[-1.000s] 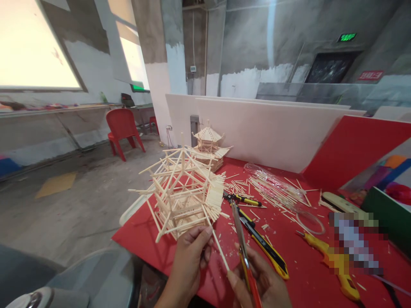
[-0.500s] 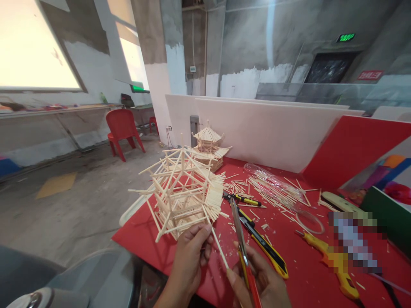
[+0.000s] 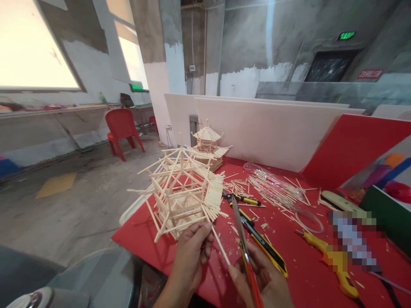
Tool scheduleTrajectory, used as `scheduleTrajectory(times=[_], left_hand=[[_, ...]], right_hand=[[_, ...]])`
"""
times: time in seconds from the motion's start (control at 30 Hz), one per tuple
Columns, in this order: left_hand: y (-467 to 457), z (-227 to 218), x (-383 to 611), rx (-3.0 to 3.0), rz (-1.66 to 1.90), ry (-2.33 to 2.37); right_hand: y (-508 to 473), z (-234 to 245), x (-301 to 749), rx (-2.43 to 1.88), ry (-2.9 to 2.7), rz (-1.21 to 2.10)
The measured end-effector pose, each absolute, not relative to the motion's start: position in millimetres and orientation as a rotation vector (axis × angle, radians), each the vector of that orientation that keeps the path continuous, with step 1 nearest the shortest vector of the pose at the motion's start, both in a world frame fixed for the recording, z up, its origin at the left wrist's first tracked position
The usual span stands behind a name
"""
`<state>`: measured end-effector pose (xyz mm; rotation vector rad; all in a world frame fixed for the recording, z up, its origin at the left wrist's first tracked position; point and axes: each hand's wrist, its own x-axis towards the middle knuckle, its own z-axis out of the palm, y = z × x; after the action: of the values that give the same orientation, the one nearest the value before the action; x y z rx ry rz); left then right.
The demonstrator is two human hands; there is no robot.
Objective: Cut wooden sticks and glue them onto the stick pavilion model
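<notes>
A thin wooden stick (image 3: pixel 221 246) is held low over the near edge of a red table (image 3: pixel 302 273), its long axis slanting from upper left to lower right. The left hand (image 3: pixel 192 256) pinches its upper end between closed fingertips, while its lower end meets the thumb of the right hand (image 3: pixel 266 284). That hand is wrapped around the red handle of scissors (image 3: pixel 241 235), whose blades point up and away just right of the stick, roughly parallel to it and close beside it. The left hand has the firmer hold on the stick. Just beyond the fingers stands an unfinished pavilion frame (image 3: pixel 181 192) of the same sticks, its rafters jutting out. A smaller finished pavilion (image 3: pixel 208 143) sits behind it. Loose sticks and offcuts (image 3: pixel 253 188), a yellow-and-black knife (image 3: pixel 266 248) and a yellow tool (image 3: pixel 337 265) lie across the table to the right. A red chair (image 3: pixel 122 128) stands on the floor at left.
</notes>
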<state>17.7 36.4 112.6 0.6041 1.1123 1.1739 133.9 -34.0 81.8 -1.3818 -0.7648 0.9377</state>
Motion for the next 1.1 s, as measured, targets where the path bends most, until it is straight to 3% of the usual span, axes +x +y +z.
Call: scheduleTrajectory(times=[1.1], left_hand=[[33.5,114.9,23.6,0.490,1.192,1.079]], right_hand=[[-32.6,84.1,138.7,-1.371,-0.804,0.907]])
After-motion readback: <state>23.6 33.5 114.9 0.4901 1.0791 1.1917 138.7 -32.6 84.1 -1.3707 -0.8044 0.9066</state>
